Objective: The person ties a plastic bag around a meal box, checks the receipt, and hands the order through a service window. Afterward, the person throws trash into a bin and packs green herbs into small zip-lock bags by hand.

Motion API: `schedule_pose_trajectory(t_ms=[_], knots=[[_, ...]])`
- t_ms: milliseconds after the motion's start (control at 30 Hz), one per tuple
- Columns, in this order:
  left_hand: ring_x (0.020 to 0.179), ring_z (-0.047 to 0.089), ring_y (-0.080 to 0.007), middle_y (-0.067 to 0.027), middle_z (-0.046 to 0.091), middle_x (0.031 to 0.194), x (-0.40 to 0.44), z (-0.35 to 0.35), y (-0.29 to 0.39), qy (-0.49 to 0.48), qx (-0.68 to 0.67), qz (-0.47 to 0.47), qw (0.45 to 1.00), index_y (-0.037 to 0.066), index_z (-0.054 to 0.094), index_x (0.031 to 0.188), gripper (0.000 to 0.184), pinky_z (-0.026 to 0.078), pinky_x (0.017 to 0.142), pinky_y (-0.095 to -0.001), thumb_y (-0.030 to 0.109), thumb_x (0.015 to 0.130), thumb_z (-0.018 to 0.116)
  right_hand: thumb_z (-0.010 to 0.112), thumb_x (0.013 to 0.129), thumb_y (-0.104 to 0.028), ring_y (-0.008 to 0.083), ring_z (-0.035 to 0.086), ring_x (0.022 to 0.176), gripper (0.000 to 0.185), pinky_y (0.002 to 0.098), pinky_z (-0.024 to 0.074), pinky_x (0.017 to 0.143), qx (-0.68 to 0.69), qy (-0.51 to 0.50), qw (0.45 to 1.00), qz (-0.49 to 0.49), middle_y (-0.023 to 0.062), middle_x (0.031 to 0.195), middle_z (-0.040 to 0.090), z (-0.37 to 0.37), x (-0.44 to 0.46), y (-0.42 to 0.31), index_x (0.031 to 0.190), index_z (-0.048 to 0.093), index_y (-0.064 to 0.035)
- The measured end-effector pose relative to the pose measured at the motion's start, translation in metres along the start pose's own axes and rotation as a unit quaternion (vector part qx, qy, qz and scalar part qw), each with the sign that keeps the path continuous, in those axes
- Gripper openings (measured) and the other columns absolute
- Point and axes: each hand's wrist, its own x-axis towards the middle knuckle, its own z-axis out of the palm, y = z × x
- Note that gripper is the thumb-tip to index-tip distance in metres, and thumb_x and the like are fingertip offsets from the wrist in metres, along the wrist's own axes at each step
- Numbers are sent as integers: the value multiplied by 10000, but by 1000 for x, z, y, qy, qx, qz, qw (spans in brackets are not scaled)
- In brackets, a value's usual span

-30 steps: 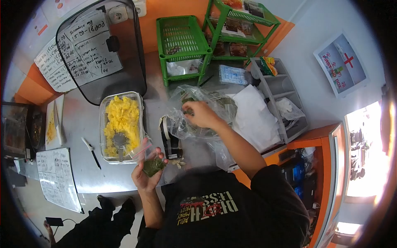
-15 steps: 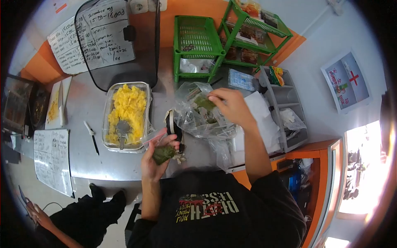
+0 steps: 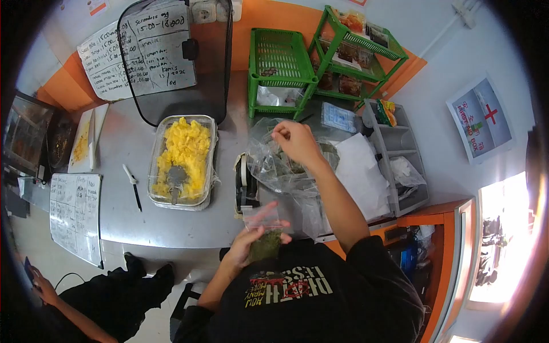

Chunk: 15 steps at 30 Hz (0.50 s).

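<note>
Close to my shirt, my left hand (image 3: 245, 247) grips a small clear zip bag (image 3: 266, 243) with green contents in its lower part. The bag's clear top with a reddish seal line stands up past the fingers. My right hand (image 3: 297, 144) hovers over a large crumpled clear plastic bag (image 3: 267, 171), its fingers curled into a pinch. What the pinch holds, if anything, cannot be made out. Part of the large bag lies hidden under the hand and forearm. A dark roll of tape or dispenser (image 3: 246, 182) sits on the steel table between the hands.
A covered tray (image 3: 213, 171) of yellow scrambled egg (image 3: 186, 146) with a scoop stands left. A marker (image 3: 132, 186) and knife on a cutting board (image 3: 80, 143) lie further left. Green racks (image 3: 280, 60) stand behind; white sheets (image 3: 357, 171) and a grey organizer (image 3: 400, 134) are right. Another person's hand (image 3: 44, 286) shows lower left.
My left hand has moved right and toward my body with the zip bag, now held more upright. My right hand has shifted slightly left; the green piece seen near its fingertips no longer shows there.
</note>
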Motion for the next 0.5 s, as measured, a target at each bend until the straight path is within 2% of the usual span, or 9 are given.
schedule_pose_trajectory(t_ms=[67,167,200,300,333,433,467,500], knots=[[1141,613,-354,-234,518,1365,-17,2,2,-2,39,-42,998,91,206,1568,761,443,1039,-459,323,970,614,708,850,-177,305,707,904,268,399,548,802,-107,-83,986,100,201,986,714,16,26,49,1042,680,8],[1177,595,-350,-230,520,1367,-37,-3,0,-10,107,-5,994,59,231,1556,758,433,1051,-456,373,975,603,695,859,-182,357,639,1105,412,430,503,940,-284,-40,957,37,265,1208,634,50,31,85,1193,605,42],[1187,589,-354,-233,524,1357,-39,-2,0,1,106,-1,994,53,235,1554,768,429,1055,-457,404,974,596,728,821,-298,400,463,1332,756,432,365,1107,-254,-49,963,80,289,1358,534,67,35,107,1410,423,64],[1209,576,-366,-239,537,1329,-45,1,-5,25,89,11,996,41,245,1548,805,417,1068,-460,498,967,566,738,793,-266,412,548,1222,705,442,438,1020,-241,33,967,-71,273,1287,590,100,40,175,1385,468,6],[1212,574,-370,-241,541,1320,-44,1,-6,23,79,17,996,41,245,1547,820,412,1073,-461,531,963,550,737,792,-260,392,633,1040,522,434,495,883,-130,54,988,-58,228,1140,667,103,38,177,1251,598,-53],[1180,594,-384,-253,552,1290,-44,-8,-12,39,56,14,998,45,239,1547,853,425,1062,-480,594,955,513,738,799,-260,360,664,877,306,419,505,768,-95,-14,992,-79,184,963,703,72,25,139,1027,692,-62],[1163,605,-388,-257,556,1280,-43,-11,-11,47,52,13,997,46,236,1547,861,434,1053,-489,609,953,502,725,821,-238,329,664,789,220,395,506,738,-125,2,991,-44,172,869,700,61,22,119,897,711,-32],[1135,618,-390,-257,561,1272,-42,-11,-9,48,45,28,997,53,228,1551,860,449,1036,-494,611,953,497,715,832,-228,335,671,810,217,398,508,747,-106,-9,994,-36,174,879,702,50,20,102,928,714,-33]])
